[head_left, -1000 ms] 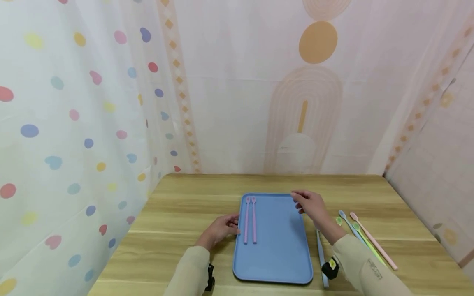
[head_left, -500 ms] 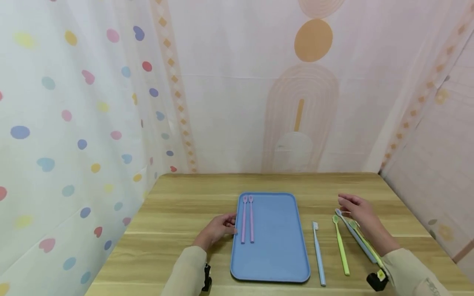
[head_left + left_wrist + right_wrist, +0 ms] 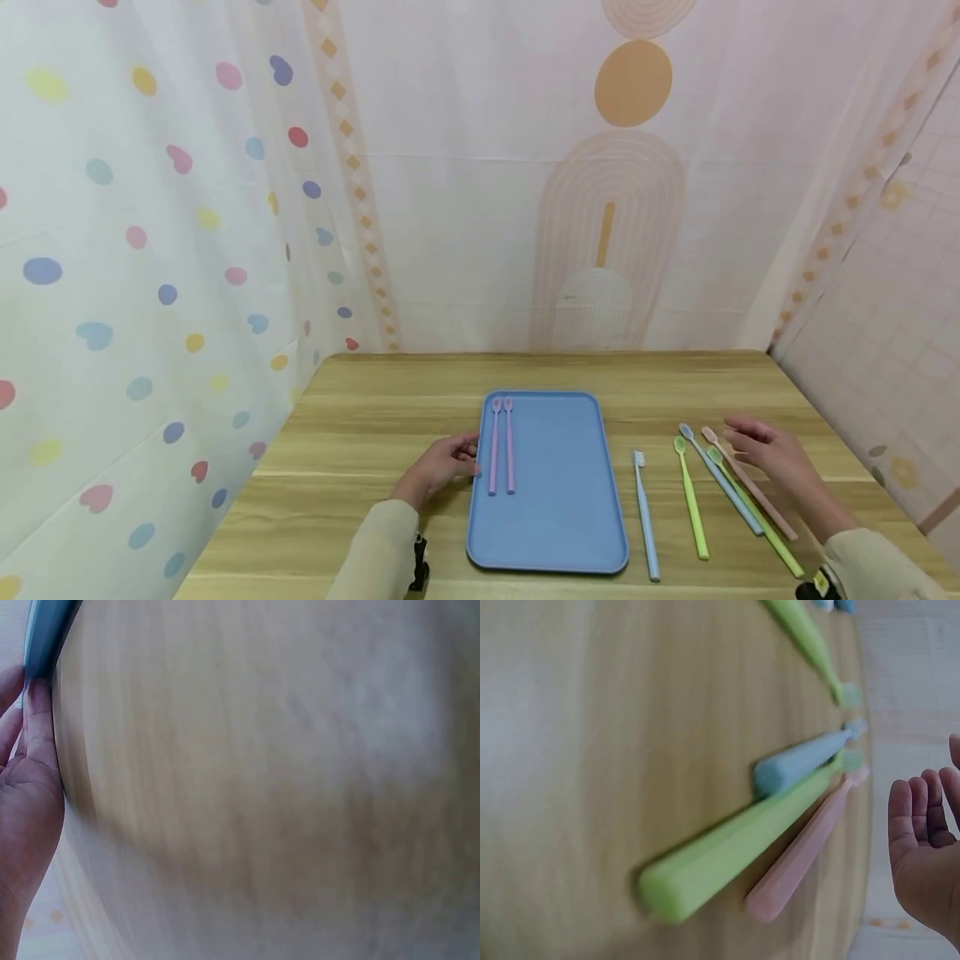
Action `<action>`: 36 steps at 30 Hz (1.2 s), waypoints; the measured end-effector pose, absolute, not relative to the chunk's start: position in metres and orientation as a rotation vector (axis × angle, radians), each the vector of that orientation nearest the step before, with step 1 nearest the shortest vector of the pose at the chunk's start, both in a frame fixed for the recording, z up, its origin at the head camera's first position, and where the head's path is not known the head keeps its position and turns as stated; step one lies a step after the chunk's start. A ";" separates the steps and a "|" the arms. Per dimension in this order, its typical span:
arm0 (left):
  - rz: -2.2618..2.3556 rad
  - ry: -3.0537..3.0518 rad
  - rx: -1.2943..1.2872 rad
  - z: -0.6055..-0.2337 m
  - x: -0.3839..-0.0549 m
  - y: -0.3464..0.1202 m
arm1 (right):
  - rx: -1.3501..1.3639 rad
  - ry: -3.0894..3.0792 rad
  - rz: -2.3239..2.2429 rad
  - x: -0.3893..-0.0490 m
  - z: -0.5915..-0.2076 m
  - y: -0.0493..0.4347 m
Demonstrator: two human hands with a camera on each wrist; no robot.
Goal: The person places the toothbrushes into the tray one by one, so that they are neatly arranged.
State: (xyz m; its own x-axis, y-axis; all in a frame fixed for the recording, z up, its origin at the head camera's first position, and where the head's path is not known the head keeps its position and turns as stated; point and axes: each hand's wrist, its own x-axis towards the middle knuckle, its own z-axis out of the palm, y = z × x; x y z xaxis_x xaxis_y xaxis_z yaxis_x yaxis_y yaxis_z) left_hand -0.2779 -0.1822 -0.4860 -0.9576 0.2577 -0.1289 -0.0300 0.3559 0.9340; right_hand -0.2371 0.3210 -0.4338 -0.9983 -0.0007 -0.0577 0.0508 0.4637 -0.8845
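My left hand (image 3: 442, 467) grips the left rim of a blue tray (image 3: 555, 533); in the left wrist view its fingers are at the tray edge (image 3: 51, 634). Two pinkish-purple toothbrushes (image 3: 493, 454) lie side by side along the tray's left part, heads away from me. My right hand (image 3: 776, 458) holds nothing, its fingers loosely bent just right of a pink toothbrush (image 3: 757, 492). Beside that brush lie a green toothbrush (image 3: 772, 537) and a blue toothbrush (image 3: 731, 492), close together. The right wrist view shows the hand (image 3: 930, 847) apart from these brushes.
Another green toothbrush (image 3: 692, 508) lies left of that cluster. Between it and the tray is another blue toothbrush (image 3: 647, 525). The wooden table (image 3: 375, 392) ends at patterned curtains (image 3: 465, 208) behind and at the sides.
My right hand has gone from above the tray's far right corner to the right, past the loose toothbrushes, uncovering them. The left hand stays at the tray rim. The view shifted slightly.
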 end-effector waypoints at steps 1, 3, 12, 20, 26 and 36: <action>1.642 2.363 0.210 -0.486 -0.278 -0.182 | 0.048 2.658 -1.576 -0.236 -0.435 0.324; 1.655 2.352 0.216 -0.487 -0.277 -0.182 | 0.052 2.694 -1.514 -0.234 -0.439 0.330; 1.648 2.335 0.209 -0.490 -0.275 -0.183 | 0.093 2.663 -1.407 -0.231 -0.456 0.353; 1.659 2.340 0.191 -0.491 -0.273 -0.186 | -0.001 2.538 -1.383 -0.234 -0.462 0.365; 1.671 2.341 0.184 -0.488 -0.272 -0.187 | -0.106 2.612 -1.214 -0.240 -0.458 0.370; 1.678 2.328 0.206 -0.492 -0.271 -0.190 | -0.111 2.633 -1.205 -0.242 -0.459 0.362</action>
